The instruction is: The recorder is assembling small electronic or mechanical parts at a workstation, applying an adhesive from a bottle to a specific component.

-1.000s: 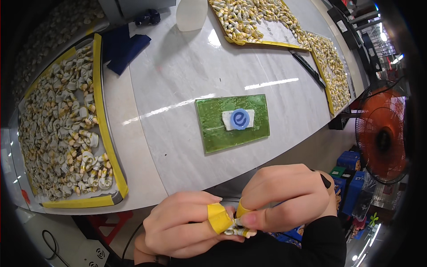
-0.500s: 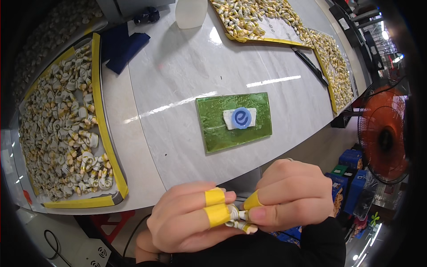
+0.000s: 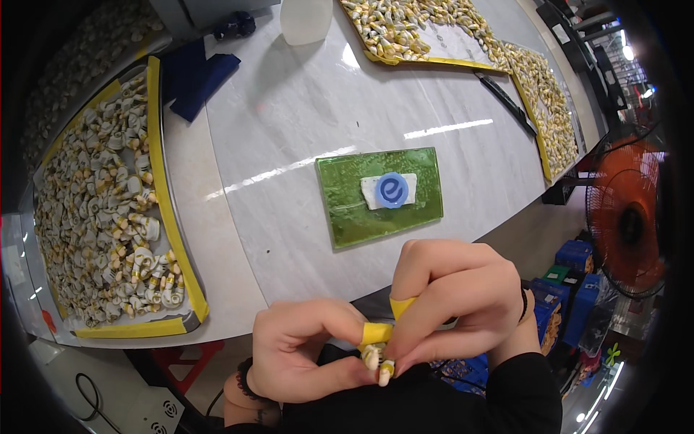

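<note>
Pinched almost closed, the left hand [image 3: 290,354] and right hand [image 3: 471,300] meet on small white-and-yellow pieces [image 3: 386,370], just off the table's [image 3: 275,217] near edge. Close two-handed handling, it seems, joined or separate I can't tell; the next move calls for steady, light pressure.

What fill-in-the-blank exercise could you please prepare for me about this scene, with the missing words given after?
1. The left hand and right hand, with finger wraps coloured ____, hold small pieces.
2. A blue disc sits on a white pad, which lies on a slab coloured ____.
3. An orange fan stands at the picture's ____ side.
Missing words: yellow; green; right.
</note>
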The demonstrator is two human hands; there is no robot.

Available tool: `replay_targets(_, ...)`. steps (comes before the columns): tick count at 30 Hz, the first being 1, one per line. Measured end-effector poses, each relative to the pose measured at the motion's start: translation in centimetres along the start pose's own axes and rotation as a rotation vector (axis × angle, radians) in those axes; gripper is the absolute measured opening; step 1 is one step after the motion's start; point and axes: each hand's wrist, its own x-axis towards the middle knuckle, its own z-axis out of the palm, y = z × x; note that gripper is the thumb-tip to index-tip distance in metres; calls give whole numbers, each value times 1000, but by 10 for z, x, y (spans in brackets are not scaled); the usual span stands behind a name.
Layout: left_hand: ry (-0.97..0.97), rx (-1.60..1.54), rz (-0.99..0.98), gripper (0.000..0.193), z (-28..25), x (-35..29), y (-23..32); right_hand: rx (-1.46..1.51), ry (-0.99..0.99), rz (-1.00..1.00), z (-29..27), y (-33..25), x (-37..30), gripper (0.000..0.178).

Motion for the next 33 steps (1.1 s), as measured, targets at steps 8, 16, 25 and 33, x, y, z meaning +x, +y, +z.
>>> replay_targets(8,-167,95,-190,13,-4,5,8,-49,-109,88,0,-13,0,11)
replay_targets(16,-132,87,-229,13,-7,3,5,-37,-88,117,1,-9,1,10)
replay_targets(25,-115,-48,-253,17,-5,3,5,68,-66,120,0,2,0,15)
replay_targets(33,-110,-89,-276,20,-5,4,5,120,-17,121,1,5,0,19)
